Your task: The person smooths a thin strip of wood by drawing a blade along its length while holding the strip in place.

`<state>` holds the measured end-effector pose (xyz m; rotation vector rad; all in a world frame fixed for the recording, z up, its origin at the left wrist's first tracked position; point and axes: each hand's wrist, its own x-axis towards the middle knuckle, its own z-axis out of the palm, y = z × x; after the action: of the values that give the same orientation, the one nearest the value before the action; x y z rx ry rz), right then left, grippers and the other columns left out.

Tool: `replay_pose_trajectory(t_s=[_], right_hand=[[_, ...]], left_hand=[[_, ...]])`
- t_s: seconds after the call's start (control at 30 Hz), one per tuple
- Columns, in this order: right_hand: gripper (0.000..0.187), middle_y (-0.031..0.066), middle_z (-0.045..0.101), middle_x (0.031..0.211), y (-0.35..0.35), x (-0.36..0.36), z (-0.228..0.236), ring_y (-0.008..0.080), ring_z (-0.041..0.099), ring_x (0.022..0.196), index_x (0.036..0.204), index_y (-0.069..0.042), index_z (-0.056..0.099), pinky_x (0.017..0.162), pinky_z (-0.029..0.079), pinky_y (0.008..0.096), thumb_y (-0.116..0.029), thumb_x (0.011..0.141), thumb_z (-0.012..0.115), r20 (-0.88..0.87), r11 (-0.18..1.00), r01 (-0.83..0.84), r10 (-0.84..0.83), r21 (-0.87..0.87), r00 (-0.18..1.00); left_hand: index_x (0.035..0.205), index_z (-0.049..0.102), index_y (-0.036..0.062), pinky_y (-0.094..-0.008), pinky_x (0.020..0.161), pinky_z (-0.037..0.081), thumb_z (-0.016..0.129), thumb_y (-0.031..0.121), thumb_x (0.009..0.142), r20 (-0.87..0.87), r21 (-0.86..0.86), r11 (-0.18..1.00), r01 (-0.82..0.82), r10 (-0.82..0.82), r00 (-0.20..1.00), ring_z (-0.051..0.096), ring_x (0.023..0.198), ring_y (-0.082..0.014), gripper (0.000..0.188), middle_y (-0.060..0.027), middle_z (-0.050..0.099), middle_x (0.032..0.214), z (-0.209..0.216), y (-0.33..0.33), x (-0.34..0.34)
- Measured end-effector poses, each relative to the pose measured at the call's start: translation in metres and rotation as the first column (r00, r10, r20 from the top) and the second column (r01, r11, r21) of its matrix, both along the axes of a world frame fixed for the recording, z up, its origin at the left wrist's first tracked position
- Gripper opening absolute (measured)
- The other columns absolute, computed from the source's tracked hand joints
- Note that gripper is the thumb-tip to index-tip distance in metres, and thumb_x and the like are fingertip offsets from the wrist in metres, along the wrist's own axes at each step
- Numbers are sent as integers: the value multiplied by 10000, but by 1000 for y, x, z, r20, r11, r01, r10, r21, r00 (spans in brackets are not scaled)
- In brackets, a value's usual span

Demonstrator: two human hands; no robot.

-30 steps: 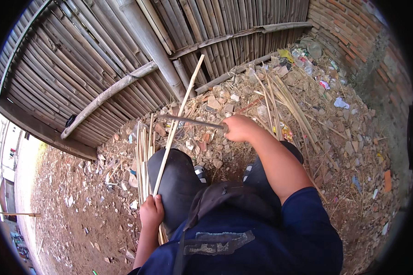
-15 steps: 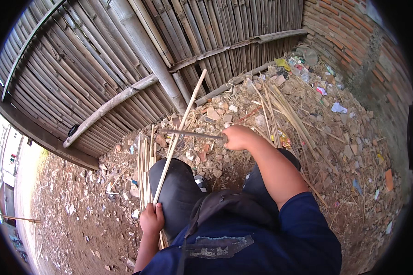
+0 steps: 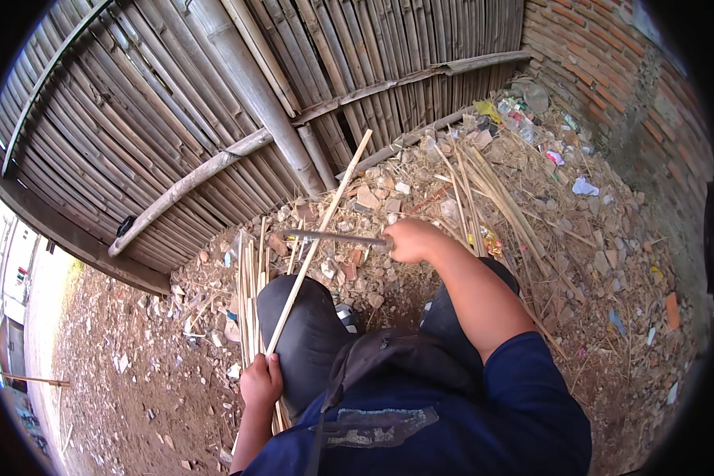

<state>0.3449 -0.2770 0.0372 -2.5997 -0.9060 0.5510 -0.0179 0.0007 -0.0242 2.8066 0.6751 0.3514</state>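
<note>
My left hand (image 3: 261,379), beside my left thigh, is closed round the lower end of a long pale bamboo strip (image 3: 325,226). The strip slants up and away to the right, across my left knee. My right hand (image 3: 411,239) grips the handle of a long, dark-bladed knife (image 3: 337,236) in front of my knees. Its blade points left and crosses the strip about midway along. A thin light sliver (image 3: 294,247) shows just left of the strip, below the blade. More bamboo strips (image 3: 249,297) lie in a bundle along the outside of my left leg, partly hidden by my hand.
A bamboo wall (image 3: 174,119) stands ahead and left, a brick wall (image 3: 587,63) at the right. Another pile of split bamboo (image 3: 504,190) lies right of my right hand. Rubble, straw and litter cover the ground, with plastic waste (image 3: 520,119) in the far corner.
The far end of the bamboo strip has swung a little to the right. The knife blade has dropped slightly toward me, and a thin sliver now shows beside the strip.
</note>
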Motion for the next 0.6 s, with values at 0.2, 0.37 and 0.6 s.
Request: replay_pose_trajectory(t_s=[0.2,0.37,0.6], right_hand=[[370,207,718,1067,-16,38,-23,368,687,1013,1104,-70,713,871,553,443,-256,784,715,-96,1000,-7,10,28,995],[430,222,695,1168,-21,40,-23,369,667,1084,1223,-66,679,939,537,429,-249,834,682,-87,968,246,-241,56,967],[416,198,708,1136,-2,6,-11,370,672,1065,1146,-74,712,916,540,450,-238,764,725,-66,992,-122,119,-40,991]], left_hand=[[752,531,40,-561,538,468,556,340,1013,7,-58,998,6,-6,1000,618,589,-469,398,-233,607,621,-5,3,5],[755,545,38,-560,543,477,552,351,1012,-5,-23,1000,12,-13,1000,625,590,-462,405,-231,618,628,-2,4,7],[753,530,26,-569,562,479,540,339,1021,-66,-24,1000,1,-2,998,621,602,-472,413,-246,609,633,5,2,3]])
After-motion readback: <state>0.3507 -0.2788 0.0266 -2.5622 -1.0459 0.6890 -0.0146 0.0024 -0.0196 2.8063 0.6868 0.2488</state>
